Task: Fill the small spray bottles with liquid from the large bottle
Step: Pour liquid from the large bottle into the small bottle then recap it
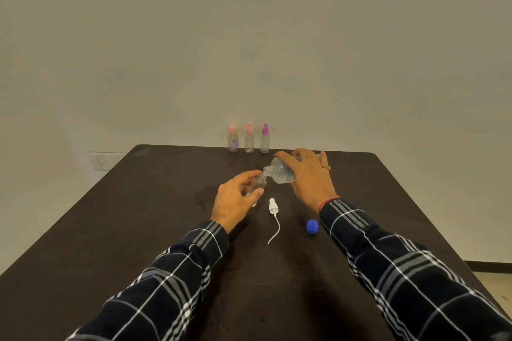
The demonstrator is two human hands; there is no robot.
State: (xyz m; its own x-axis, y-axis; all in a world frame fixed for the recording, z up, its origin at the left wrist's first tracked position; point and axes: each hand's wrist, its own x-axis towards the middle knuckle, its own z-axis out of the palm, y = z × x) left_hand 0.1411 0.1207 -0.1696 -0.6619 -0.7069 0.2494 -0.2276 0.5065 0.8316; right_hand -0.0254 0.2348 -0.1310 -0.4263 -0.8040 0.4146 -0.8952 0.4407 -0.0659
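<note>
1. Between the two hands, toward the far edge of the counter (138, 230), sits the meeting point of two bottle mouths.
2. Fingers (248, 175) of the left hand (235, 202) curl round a small clear spray bottle (257, 185), with the thumb on its near side. The bottle's top is off and its open neck points up and to the right.
3. Fingers (285, 157) of the right hand (310, 177) wrap over a large bottle (281, 173) from above and grasp its body. It is tipped well over to the left, uncapped, and its neck touches or sits just above the small bottle's mouth. Whether liquid is running cannot be told.
4. A ring (328, 167) shows on the right hand, and both arms wear dark checked sleeves (177, 271).
5. Just near of the hands, a white pump head (273, 206) lies on the counter, its thin tube trailing toward the near edge.
6. To its right, beside the right wrist, lies a blue cap (312, 227).
7. Along the far edge, left of the right hand, three small capped bottles stand upright in a row: a pink-topped bottle (233, 140), a second pink-topped bottle (249, 138) and a purple-topped bottle (265, 138).
8. Behind them rises a plain wall (360, 50).
</note>
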